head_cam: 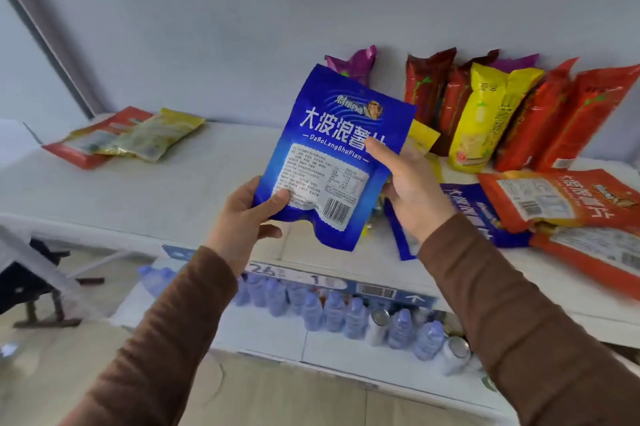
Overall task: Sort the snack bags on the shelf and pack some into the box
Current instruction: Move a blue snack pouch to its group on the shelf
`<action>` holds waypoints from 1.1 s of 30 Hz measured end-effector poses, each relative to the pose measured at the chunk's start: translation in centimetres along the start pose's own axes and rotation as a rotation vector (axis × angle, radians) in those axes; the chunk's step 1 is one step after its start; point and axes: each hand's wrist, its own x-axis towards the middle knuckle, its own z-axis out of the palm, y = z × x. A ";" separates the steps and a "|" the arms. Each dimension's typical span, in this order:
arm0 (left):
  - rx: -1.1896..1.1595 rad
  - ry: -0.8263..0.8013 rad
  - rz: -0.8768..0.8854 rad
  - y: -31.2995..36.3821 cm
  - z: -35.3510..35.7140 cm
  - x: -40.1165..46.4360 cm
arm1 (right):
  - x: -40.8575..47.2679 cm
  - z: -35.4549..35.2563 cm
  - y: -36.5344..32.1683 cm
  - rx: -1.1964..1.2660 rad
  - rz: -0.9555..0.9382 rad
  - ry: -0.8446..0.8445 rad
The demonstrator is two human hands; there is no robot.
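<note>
Blue bag (332, 155) is being pinched above the shelf (173, 190): left hand (242, 217) gripping its lower corner, right hand (412, 190) clasping its right edge.

Soft even daylight, cool bluish cast, faint shadows, wide-angle bending, blurred edges

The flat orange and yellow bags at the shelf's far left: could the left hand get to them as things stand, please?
Probably not yet: the left hand is gripping the blue bag, though the shelf towards those bags looks unobstructed.
</note>
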 end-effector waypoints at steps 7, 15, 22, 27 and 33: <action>0.022 0.080 -0.033 0.2 -12.2 0.5 | 1.2 10.2 4.3 -0.026 0.035 -0.013; 0.066 0.138 -0.093 0.2 -21.0 6.7 | 7.4 17.2 7.4 -0.044 0.050 -0.013; 0.178 0.181 -0.090 2.1 -26.2 13.8 | 14.3 22.0 10.5 -0.037 0.094 0.023; 0.431 0.166 -0.071 2.2 -29.0 20.0 | 18.0 23.9 12.3 -0.067 0.091 0.100; 0.723 0.095 -0.031 2.0 -31.0 25.8 | 22.0 25.3 13.9 -0.193 0.060 0.243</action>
